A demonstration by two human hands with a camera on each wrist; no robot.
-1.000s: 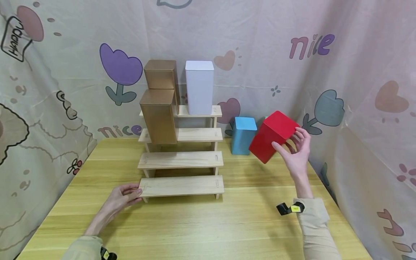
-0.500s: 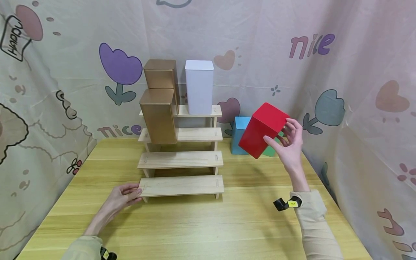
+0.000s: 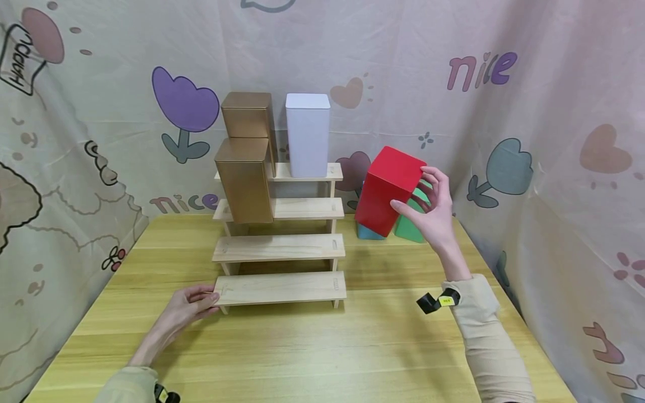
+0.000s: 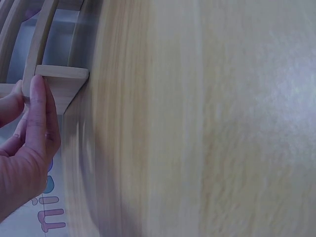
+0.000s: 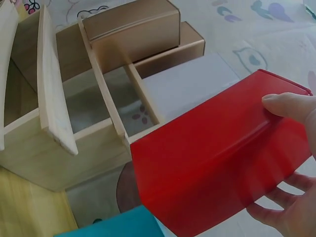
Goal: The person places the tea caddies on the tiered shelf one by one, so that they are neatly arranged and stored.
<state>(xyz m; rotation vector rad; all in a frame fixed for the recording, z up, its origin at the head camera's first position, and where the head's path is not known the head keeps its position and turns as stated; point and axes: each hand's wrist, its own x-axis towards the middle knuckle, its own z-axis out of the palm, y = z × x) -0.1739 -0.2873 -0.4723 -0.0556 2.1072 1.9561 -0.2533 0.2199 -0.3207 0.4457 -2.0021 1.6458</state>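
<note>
My right hand grips a red box by its right side, thumb in front and fingers behind, and holds it tilted in the air. My left hand pinches the left end of the lowest step of a wooden stepped rack; in the left wrist view thumb and fingertips meet on that board. One gold box stands upright on the second step from the top, at the left. Behind it, on the top step, are another gold box and a white box.
A blue box, mostly hidden by the red one, stands on the wooden table right of the rack. Beside it is a green box, partly behind my right hand. A patterned curtain hangs behind and at both sides.
My right hand has carried the red box left and upward, toward the rack; it now covers most of the blue box and uncovers the green one. My left hand stays at the lowest step.
</note>
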